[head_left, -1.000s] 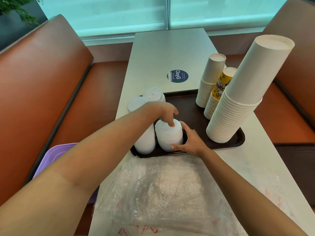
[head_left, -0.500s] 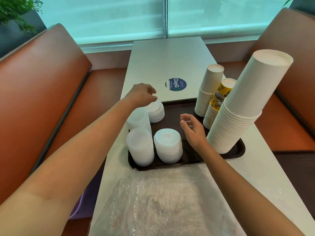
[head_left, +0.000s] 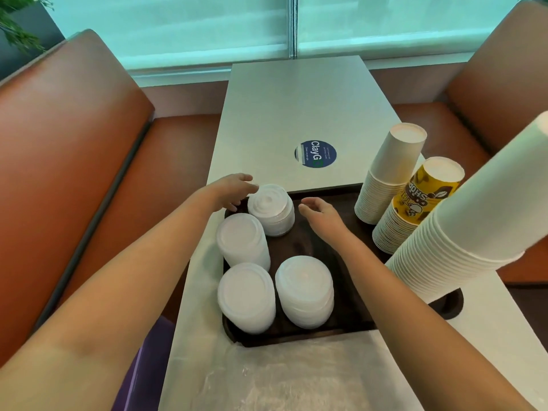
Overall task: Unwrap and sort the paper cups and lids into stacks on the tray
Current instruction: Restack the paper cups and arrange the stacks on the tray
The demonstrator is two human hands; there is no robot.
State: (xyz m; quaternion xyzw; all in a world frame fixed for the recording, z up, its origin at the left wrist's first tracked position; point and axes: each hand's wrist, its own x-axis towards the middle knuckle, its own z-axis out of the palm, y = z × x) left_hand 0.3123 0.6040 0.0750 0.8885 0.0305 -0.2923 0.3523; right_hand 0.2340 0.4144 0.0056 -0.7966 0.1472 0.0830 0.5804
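Both your hands bracket the far lid stack, neither gripping yet.

Your left hand (head_left: 232,191) sits just left of the far lid stack (head_left: 271,209), fingers loosely extended, tips at or almost at its top rim; can't tell if they touch. Your right hand (head_left: 318,210) hovers near its right side, fingers relaxed, holding nothing, a gap showing. Hands on opposite sides likely so you can square or shift that stack. Three more lid stacks sit nearer you: one (head_left: 241,241) under your left forearm, two (head_left: 246,296) (head_left: 305,290) between your forearms, all on the dark tray (head_left: 347,283). Cup stacks lean right of your right hand: white (head_left: 388,173), yellow printed (head_left: 415,206), tall white (head_left: 468,244), grouped away from lids for sorting. Plastic wrap (head_left: 296,378) lies nearest you, off the tray, so unwrapping looks done.
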